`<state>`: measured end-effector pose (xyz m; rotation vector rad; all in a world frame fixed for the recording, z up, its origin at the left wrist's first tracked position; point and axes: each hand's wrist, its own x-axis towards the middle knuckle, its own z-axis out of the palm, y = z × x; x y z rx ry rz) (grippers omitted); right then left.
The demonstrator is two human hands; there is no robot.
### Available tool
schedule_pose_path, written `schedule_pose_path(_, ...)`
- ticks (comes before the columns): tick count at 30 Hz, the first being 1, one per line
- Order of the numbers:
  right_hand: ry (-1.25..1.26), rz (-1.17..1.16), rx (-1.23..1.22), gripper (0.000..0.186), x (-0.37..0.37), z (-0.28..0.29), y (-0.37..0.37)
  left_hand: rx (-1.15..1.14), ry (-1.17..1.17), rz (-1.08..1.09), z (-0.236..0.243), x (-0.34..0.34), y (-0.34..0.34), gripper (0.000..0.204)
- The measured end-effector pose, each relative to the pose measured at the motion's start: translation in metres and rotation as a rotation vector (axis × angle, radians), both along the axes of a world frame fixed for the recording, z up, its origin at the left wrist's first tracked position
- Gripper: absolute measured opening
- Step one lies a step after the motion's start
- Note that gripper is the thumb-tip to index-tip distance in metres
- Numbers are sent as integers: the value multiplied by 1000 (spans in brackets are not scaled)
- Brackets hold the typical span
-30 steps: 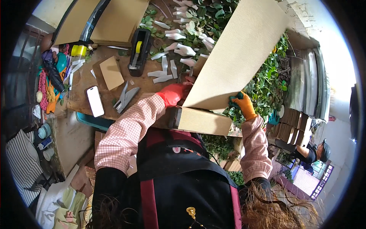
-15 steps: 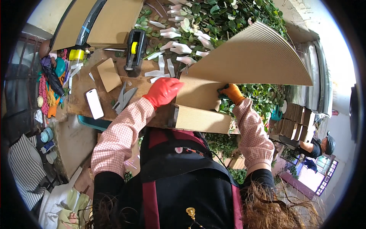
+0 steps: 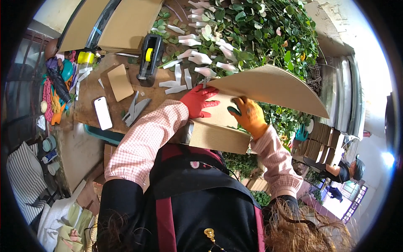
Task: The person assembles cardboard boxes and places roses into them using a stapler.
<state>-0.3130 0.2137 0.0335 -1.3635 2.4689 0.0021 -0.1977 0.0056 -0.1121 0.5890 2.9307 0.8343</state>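
A large corrugated cardboard sheet [image 3: 273, 82] is bent up in front of me, its curved flap rising to the right over the greenery. Spread out in a red glove, my left hand [image 3: 200, 102] presses on the sheet's left part near the fold. My right hand [image 3: 251, 115], in an orange glove with dark green fingertips, is over the right part of the flat portion. Its fingers are bent but apart, with nothing visible between them. Closest to my body, a corrugated cardboard strip [image 3: 220, 138] hangs at the table edge.
Leafy stems [image 3: 260, 33] with white mesh sleeves over the blooms cover the far table. To the left are a black tape dispenser [image 3: 149, 56], scissors [image 3: 136, 109], a phone [image 3: 103, 112] and a small cardboard piece [image 3: 120, 82]. A co-worker [image 3: 346, 171] is at the far right.
The raised flap has come down lower. My left hand has moved right and spread onto the sheet; my right hand has let go of the cardboard edge and shifted inward.
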Motion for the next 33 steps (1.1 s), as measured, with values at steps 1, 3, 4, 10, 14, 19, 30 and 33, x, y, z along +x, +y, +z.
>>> schedule_pose_path(1, 195, 134, -330, 46, 8, 13, -4, 29, -44, -6, 0, -2, 0, 67)
schedule_pose_path(3, 379, 137, -484, 56, 11, 27, -23, 21, -49, -15, 2, -3, 1, 67)
schedule_pose_path(4, 372, 90, -451, 58, 9, 20, -27, 18, -48, -20, 3, -4, 3, 67)
schedule_pose_path(10, 307, 96, -318, 21, -26, -13, -46, 28, -60, -9, 5, -6, 3, 68)
schedule_pose_path(14, 213, 197, 138, 24, -37, 19, -70, 16, -34, -19, -9, -4, 0, 70)
schedule_pose_path(19, 130, 363, -278, 54, 24, 46, -179, -14, -185, -49, -11, -15, -4, 70)
schedule_pose_path(30, -154, 177, 440, 127, 153, -103, -417, 70, -80, 192, -28, 18, -23, 70)
schedule_pose_path(33, -227, 18, 325, 119, 139, -111, -422, 90, -60, 190, -27, 14, -21, 70)
